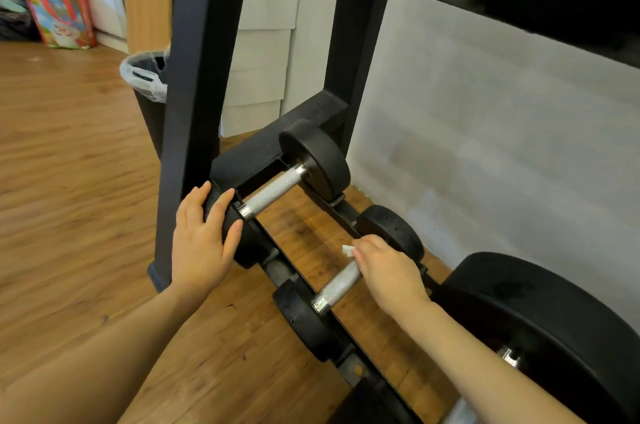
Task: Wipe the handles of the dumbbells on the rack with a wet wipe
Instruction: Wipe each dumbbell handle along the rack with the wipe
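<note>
Head view: your left hand [202, 236] rests flat, grip wide, on the black round dumbbell end [242, 243]; your right hand [388, 274] pinches a white wet wipe [347, 250] on the second dumbbell's knurled silver handle [337, 287], lower centre. Upper-right writing is unreadable.

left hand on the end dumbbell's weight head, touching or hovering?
Touching. The head view shows the left hand laid flat on the near weight head of the end dumbbell, fingers straight across its rim with no gap showing.

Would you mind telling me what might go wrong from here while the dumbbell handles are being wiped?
The wet wipe is bunched small in the right hand, so part of the second dumbbell's handle may be missed. The left hand rests on the first dumbbell's head; if it rolls, fingers might get pinched against the rack.
</note>
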`<state>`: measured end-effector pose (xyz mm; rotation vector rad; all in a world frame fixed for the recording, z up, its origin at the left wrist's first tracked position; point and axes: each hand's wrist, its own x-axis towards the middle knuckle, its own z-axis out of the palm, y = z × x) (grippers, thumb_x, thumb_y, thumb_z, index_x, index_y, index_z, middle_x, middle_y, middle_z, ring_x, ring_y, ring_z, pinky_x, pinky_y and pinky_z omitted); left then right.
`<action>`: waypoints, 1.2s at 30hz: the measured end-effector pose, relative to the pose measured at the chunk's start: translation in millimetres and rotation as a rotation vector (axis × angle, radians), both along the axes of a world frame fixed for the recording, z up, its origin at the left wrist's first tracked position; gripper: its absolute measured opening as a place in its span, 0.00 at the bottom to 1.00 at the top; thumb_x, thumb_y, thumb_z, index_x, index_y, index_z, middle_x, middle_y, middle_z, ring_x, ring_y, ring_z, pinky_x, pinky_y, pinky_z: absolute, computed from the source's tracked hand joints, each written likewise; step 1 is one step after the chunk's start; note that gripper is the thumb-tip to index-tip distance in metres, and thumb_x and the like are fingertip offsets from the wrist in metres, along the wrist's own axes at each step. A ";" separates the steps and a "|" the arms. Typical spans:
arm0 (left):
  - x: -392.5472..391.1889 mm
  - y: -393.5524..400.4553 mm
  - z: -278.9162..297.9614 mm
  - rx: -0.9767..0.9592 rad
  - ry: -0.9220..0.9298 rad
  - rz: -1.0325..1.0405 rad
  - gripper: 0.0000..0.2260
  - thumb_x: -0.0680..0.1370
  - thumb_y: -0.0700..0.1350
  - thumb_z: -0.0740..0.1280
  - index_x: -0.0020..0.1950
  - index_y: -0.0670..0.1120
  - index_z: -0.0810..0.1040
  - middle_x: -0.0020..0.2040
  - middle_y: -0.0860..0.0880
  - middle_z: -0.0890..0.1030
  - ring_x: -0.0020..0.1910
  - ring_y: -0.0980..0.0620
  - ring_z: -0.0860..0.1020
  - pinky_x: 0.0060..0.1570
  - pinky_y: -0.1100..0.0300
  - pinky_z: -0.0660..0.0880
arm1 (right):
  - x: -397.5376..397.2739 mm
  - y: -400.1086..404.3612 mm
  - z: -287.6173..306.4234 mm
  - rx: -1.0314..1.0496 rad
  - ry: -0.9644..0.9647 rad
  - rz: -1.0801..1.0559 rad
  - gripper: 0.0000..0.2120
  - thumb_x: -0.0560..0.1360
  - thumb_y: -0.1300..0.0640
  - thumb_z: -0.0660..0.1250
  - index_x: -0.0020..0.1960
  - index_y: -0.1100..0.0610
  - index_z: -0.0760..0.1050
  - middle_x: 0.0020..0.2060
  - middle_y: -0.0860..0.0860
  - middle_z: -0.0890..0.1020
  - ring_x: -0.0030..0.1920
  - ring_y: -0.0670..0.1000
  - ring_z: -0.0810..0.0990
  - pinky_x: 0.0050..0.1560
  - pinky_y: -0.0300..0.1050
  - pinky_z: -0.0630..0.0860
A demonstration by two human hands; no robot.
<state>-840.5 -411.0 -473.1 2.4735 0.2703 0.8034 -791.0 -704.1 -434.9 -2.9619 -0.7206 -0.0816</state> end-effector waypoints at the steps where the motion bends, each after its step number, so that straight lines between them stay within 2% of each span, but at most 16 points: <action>1: 0.1 0.3 -0.4 -0.001 -0.001 0.002 0.22 0.81 0.48 0.65 0.74 0.47 0.69 0.76 0.41 0.63 0.75 0.40 0.59 0.70 0.41 0.62 | -1.3 1.3 -1.3 0.023 -0.018 -0.006 0.14 0.82 0.53 0.60 0.66 0.53 0.71 0.62 0.48 0.73 0.49 0.52 0.81 0.47 0.48 0.80; 5: 0.4 0.6 -0.4 -0.015 0.015 -0.001 0.24 0.79 0.54 0.60 0.74 0.48 0.69 0.75 0.42 0.63 0.75 0.40 0.59 0.69 0.40 0.62 | -3.3 -3.4 -3.6 0.076 0.031 0.043 0.18 0.82 0.54 0.58 0.71 0.52 0.69 0.69 0.46 0.69 0.59 0.49 0.78 0.58 0.46 0.77; 9: -0.1 1.4 -0.9 -0.007 0.023 -0.002 0.25 0.79 0.56 0.57 0.74 0.48 0.68 0.75 0.42 0.62 0.75 0.40 0.59 0.68 0.39 0.63 | -2.3 -10.5 -4.5 -0.012 -0.017 0.011 0.24 0.80 0.57 0.63 0.75 0.52 0.63 0.75 0.45 0.63 0.60 0.49 0.78 0.56 0.45 0.79; 13: -0.3 0.9 -1.0 -0.014 0.027 -0.003 0.25 0.78 0.55 0.58 0.74 0.49 0.68 0.75 0.43 0.62 0.75 0.41 0.58 0.68 0.39 0.64 | -11.6 -3.0 -4.6 0.064 -0.010 0.069 0.19 0.83 0.53 0.57 0.73 0.51 0.67 0.72 0.43 0.67 0.63 0.47 0.77 0.61 0.43 0.75; 15: -0.4 0.5 -0.9 -0.020 0.027 -0.002 0.24 0.78 0.54 0.60 0.74 0.49 0.68 0.76 0.43 0.62 0.75 0.41 0.58 0.68 0.39 0.63 | -9.4 -6.2 -2.2 0.057 -0.040 0.059 0.19 0.83 0.51 0.55 0.73 0.50 0.67 0.71 0.42 0.69 0.61 0.46 0.78 0.58 0.42 0.77; 18: -0.7 0.2 -0.6 -0.030 0.028 -0.005 0.24 0.78 0.54 0.60 0.74 0.49 0.68 0.76 0.43 0.62 0.75 0.41 0.58 0.68 0.39 0.62 | -7.9 -10.1 -5.7 0.121 -0.104 -0.003 0.20 0.80 0.55 0.63 0.72 0.52 0.69 0.71 0.45 0.71 0.59 0.48 0.80 0.56 0.43 0.79; 20: -0.2 0.5 -0.7 -0.028 0.028 -0.005 0.24 0.78 0.55 0.59 0.74 0.49 0.68 0.75 0.43 0.62 0.75 0.41 0.58 0.68 0.39 0.62 | -14.3 -7.1 -12.3 0.133 -0.096 0.036 0.21 0.78 0.58 0.67 0.70 0.52 0.71 0.70 0.45 0.72 0.56 0.48 0.81 0.53 0.44 0.80; 22: -0.2 0.5 -0.3 -0.029 0.032 -0.004 0.24 0.78 0.54 0.59 0.74 0.49 0.68 0.76 0.43 0.62 0.75 0.41 0.58 0.69 0.40 0.61 | -18.9 -7.8 -21.1 0.103 -0.144 0.051 0.26 0.73 0.60 0.73 0.69 0.52 0.72 0.69 0.46 0.73 0.49 0.48 0.84 0.44 0.44 0.83; 24: -0.6 0.3 -0.3 -0.026 0.033 -0.004 0.24 0.79 0.54 0.59 0.74 0.49 0.68 0.76 0.42 0.62 0.75 0.41 0.57 0.69 0.40 0.61 | -18.7 -11.8 -24.6 0.126 -0.181 -0.053 0.29 0.71 0.62 0.74 0.70 0.53 0.71 0.70 0.47 0.71 0.46 0.49 0.85 0.38 0.45 0.83; 27: -0.9 0.0 0.3 -0.025 0.031 -0.008 0.24 0.79 0.53 0.60 0.74 0.48 0.68 0.76 0.42 0.61 0.76 0.41 0.57 0.70 0.41 0.60 | -20.1 -13.3 -22.3 0.153 -0.310 -0.103 0.25 0.70 0.62 0.76 0.66 0.57 0.75 0.64 0.51 0.77 0.45 0.54 0.85 0.33 0.48 0.83; 31: -0.6 0.3 -0.1 -0.027 0.022 -0.003 0.22 0.81 0.48 0.65 0.75 0.48 0.68 0.76 0.42 0.61 0.76 0.41 0.56 0.70 0.39 0.60 | -25.9 -8.6 -16.4 0.126 -0.411 -0.066 0.22 0.68 0.60 0.77 0.60 0.59 0.77 0.50 0.54 0.78 0.36 0.50 0.79 0.21 0.45 0.75; 36: 0.0 0.4 -0.8 -0.033 0.020 -0.013 0.21 0.82 0.48 0.63 0.75 0.49 0.67 0.77 0.42 0.60 0.76 0.41 0.55 0.71 0.39 0.59 | -23.6 -12.8 -17.7 0.131 -0.520 -0.072 0.16 0.68 0.59 0.78 0.54 0.58 0.81 0.45 0.52 0.80 0.31 0.48 0.78 0.22 0.42 0.74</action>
